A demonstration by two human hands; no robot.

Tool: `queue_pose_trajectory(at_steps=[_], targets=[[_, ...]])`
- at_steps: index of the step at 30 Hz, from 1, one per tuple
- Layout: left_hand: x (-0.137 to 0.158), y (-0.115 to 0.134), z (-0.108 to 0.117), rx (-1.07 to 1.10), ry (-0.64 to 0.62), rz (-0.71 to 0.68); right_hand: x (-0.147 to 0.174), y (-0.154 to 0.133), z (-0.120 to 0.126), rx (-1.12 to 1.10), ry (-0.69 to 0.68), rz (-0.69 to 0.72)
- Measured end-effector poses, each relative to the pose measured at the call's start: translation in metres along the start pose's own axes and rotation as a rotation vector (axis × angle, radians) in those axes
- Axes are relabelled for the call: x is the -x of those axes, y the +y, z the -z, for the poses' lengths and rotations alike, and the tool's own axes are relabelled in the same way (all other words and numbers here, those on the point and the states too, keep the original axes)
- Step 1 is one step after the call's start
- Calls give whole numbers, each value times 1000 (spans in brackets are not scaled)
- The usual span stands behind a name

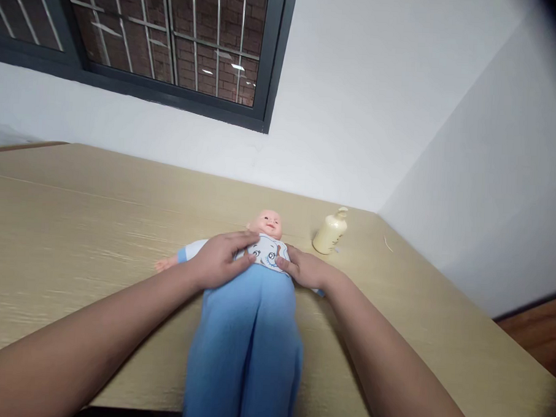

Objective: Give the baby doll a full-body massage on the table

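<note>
A baby doll (269, 223) lies on its back on the wooden table, its head away from me. It wears a white top (265, 252) printed with a cartoon face, and long blue trousers (247, 336) that run towards me. My left hand (225, 255) rests on the left side of the doll's chest, fingers stretched and thumb apart. On the opposite side, my right hand (307, 268) lies against the torso with its thumb on the top; some of its fingers are partly hidden. One doll arm (184, 256) sticks out beyond my left hand. The other is mostly covered by my right.
A cream pump bottle (331, 232) stands upright on the table (74, 224), to the right of the doll's head. A thin pale strip (387, 243) lies near the right edge. White walls (356, 101) and a barred window (175, 38) rise behind.
</note>
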State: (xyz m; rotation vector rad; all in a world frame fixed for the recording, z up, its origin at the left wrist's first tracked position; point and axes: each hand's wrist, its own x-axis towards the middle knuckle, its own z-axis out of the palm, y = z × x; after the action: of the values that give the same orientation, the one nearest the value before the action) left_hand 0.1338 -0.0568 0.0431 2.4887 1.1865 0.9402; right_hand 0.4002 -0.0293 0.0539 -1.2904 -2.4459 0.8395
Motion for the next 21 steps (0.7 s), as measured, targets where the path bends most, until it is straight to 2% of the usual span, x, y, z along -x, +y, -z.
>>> queue_pose_trajectory(at_steps=[3,6,9,15,21], targets=[[6,30,1,-64,-192,-180,-1,1,0,6,19,35],[10,52,1,-103,-279,-189,-1,2,-1,17,23,61],[11,56,0,-114,-313,-136,-2,5,-1,14,16,55],[1,30,-1,-75,-304,-61,-2,8,-3,15,11,-19],[-8,-14,7,-78,-200,195,-1,0,-2,-9,35,-58]])
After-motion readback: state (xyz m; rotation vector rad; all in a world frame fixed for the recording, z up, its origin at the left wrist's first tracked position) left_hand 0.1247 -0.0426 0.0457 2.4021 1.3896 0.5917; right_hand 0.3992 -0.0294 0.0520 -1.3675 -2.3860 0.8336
